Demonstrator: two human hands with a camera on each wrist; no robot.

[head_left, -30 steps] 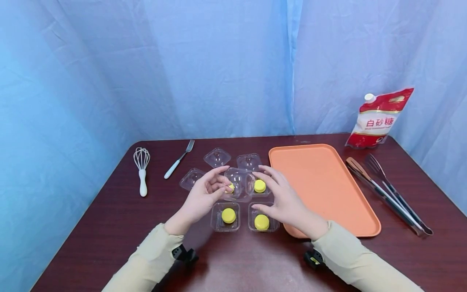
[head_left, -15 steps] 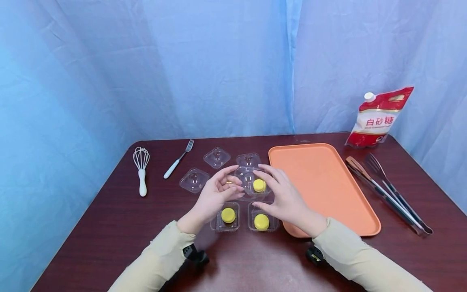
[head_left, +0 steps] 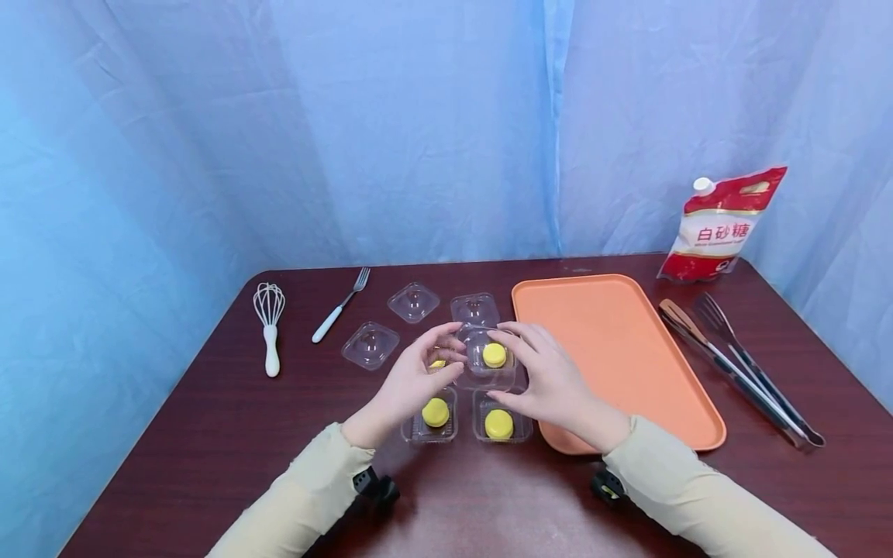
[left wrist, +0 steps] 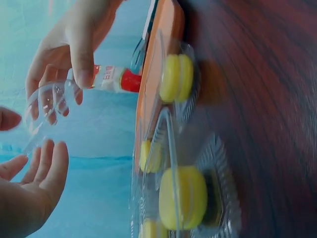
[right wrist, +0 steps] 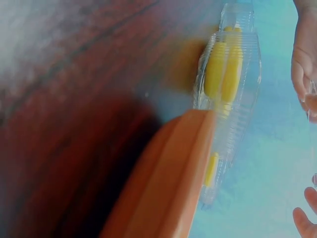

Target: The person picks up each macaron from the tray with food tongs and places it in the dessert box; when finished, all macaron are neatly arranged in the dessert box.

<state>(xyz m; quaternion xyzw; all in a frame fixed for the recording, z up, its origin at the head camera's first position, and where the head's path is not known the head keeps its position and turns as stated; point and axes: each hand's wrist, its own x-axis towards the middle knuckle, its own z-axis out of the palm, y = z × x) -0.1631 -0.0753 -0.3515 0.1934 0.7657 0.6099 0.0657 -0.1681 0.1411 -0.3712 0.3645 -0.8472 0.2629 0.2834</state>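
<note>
My left hand (head_left: 417,380) and right hand (head_left: 551,382) hold a clear plastic lid (left wrist: 48,101) between them, fingers curved at its edges. The lid is raised above the clear plastic boxes. Each box holds a yellow macaron. The front left macaron (head_left: 436,412) and front right macaron (head_left: 498,425) sit in open boxes. Behind them, the back right macaron (head_left: 494,356) shows through the lid, while my left fingers partly cover the back left one. In the right wrist view only parts of both hands show, at the right edge.
Three more clear lids lie behind: a left lid (head_left: 370,346), a middle lid (head_left: 414,302) and a right lid (head_left: 474,309). An orange tray (head_left: 614,349) is close on the right, with tongs (head_left: 739,376) beyond. A sugar pouch (head_left: 718,232), fork (head_left: 342,306) and whisk (head_left: 270,329) stand or lie farther out.
My left hand has moved right with the clear lid, closing toward the right hand, and the lid is now over the back right box. The right hand has barely moved.
</note>
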